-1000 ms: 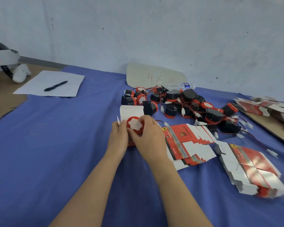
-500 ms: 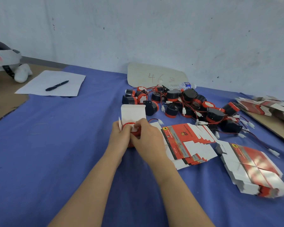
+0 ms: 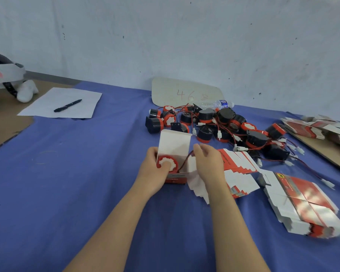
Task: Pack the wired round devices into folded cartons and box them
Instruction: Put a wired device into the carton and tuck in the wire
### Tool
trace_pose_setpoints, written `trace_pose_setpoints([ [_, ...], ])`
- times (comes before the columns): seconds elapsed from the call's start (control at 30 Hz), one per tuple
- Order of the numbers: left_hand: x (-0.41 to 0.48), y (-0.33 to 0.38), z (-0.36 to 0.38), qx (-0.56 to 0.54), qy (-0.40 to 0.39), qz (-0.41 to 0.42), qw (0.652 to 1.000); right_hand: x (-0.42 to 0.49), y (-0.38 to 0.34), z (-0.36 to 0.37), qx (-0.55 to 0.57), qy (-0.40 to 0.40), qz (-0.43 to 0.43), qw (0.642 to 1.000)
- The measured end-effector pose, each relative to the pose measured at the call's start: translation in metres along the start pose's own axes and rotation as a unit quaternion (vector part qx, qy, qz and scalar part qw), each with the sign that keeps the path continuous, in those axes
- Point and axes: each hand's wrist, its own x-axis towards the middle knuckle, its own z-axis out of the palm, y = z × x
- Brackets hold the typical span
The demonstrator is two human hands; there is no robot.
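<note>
Blue cloth (image 3: 67, 173) runs under everything. Biggest cluster is the pile of loose devices (image 3: 214, 124), just behind the open carton and off to its R, wires tangled thru it. I'd guess well over a dozen not yet packed. First flat stack (image 3: 241, 165) lies just R of the open carton, partly under the R hand. Second flat stack (image 3: 306, 205) is further R and nearer me, third flat stack (image 3: 312, 128) far R & behind.

L hand (image 3: 153, 171) grips the open carton (image 3: 174, 146) from its L side, w/ thumb pressed on the white face of the device (image 3: 167, 163) seated inside. Lid flap stands up behind it. R hand (image 3: 208, 163) sits just R of the carton, fingers loosely curled by the wire (image 3: 186, 158) trailing out over the carton's R edge. Can't tell if it pinches the wire.

Progress as I read it: early. One device seated, w/ wire to tuck & flaps to close. No closed cartons or outer box in view, so boxing isn't begun as far as I can see
</note>
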Motion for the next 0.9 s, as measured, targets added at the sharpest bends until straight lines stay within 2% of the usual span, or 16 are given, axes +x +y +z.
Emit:
trace_pose_setpoints([
  [0.07, -0.001, 0.0, 0.002, 0.013, -0.021, 0.005, 1.0, 0.0, -0.001, -0.005, 0.098, 0.001, 0.029, 0.995],
  [0.13, -0.001, 0.0, 0.002, 0.019, -0.025, 0.011, 0.999, -0.002, -0.002, -0.008, 0.179, 0.039, 0.016, 0.983],
  [0.2, -0.001, 0.0, 0.003, 0.024, -0.015, 0.009, 1.0, -0.002, -0.001, -0.007, 0.191, 0.075, -0.016, 0.979],
  [0.3, -0.001, -0.001, 0.004, 0.04, 0.021, 0.013, 0.999, -0.007, -0.006, -0.003, 0.165, 0.095, -0.089, 0.978],
  [0.5, 0.001, -0.004, 0.003, 0.095, 0.098, 0.033, 0.99, -0.016, -0.014, 0.0, 0.081, 0.033, -0.198, 0.976],
  [0.73, 0.003, -0.007, 0.004, 0.095, 0.129, 0.043, 0.986, -0.017, -0.012, 0.005, -0.092, -0.01, -0.186, 0.978],
  [0.9, 0.001, -0.007, 0.004, 0.099, 0.127, 0.042, 0.986, -0.019, -0.012, 0.002, -0.099, -0.037, -0.172, 0.979],
])
